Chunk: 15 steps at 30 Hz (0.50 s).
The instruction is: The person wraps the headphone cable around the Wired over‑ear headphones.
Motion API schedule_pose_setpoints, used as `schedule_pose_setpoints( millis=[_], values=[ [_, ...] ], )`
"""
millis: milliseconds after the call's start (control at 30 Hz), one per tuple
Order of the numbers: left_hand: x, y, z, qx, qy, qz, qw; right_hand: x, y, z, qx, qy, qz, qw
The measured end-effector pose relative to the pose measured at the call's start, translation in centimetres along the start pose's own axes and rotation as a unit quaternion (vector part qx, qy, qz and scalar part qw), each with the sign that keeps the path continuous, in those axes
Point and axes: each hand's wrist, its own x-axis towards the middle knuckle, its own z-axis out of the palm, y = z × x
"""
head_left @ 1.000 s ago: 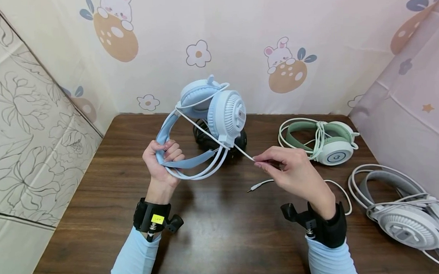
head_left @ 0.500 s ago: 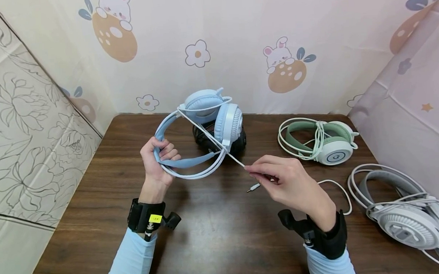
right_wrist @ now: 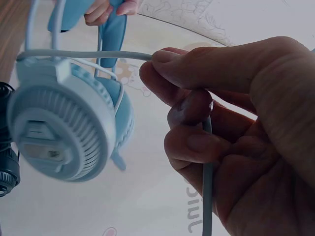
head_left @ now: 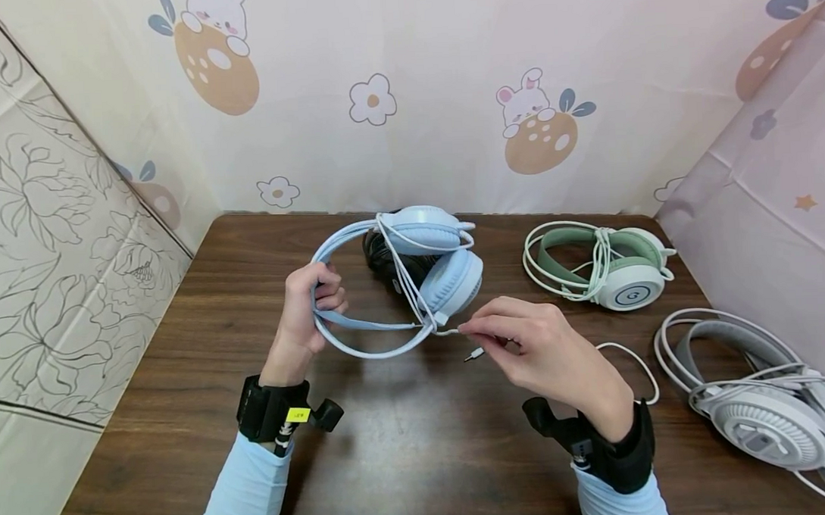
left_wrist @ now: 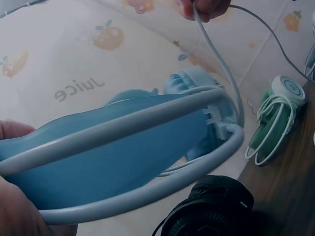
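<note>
Light-blue headphones (head_left: 454,282) are held above the table by my left hand (head_left: 312,310), its fingers curled round the headband. In the left wrist view the padded headband (left_wrist: 118,142) runs between two pale tubes. A thin white cable (head_left: 401,269) crosses the ear cups in several strands. My right hand (head_left: 534,344) pinches this cable (right_wrist: 128,55) between thumb and forefinger, close to the lower ear cup (right_wrist: 59,128). Its metal-tipped plug (head_left: 475,354) shows just under the right fingers, and a loop of cable trails behind that hand.
Black headphones (head_left: 381,258) lie on the brown table (head_left: 392,455) behind the blue pair. Green-and-white headphones (head_left: 632,284) with a bundled cable rest at the back right. White-and-grey headphones (head_left: 766,427) lie at the right edge. A patterned curtain (head_left: 435,135) hangs behind the table.
The blue headphones have come down and turned, their ear cups lowering toward the table. My right hand has moved slightly left and down, keeping its pinch on the cable, now nearer the lower cup.
</note>
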Motion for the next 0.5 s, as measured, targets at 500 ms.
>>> schedule_pose_setpoints(
  millis=[500],
  values=[
    [-0.8, -1.1, 1.7, 0.189, -0.059, -0.053, 0.9788, -0.2, -0.1, -0.3, 0.003, -0.033, 0.007, 0.999]
  ],
)
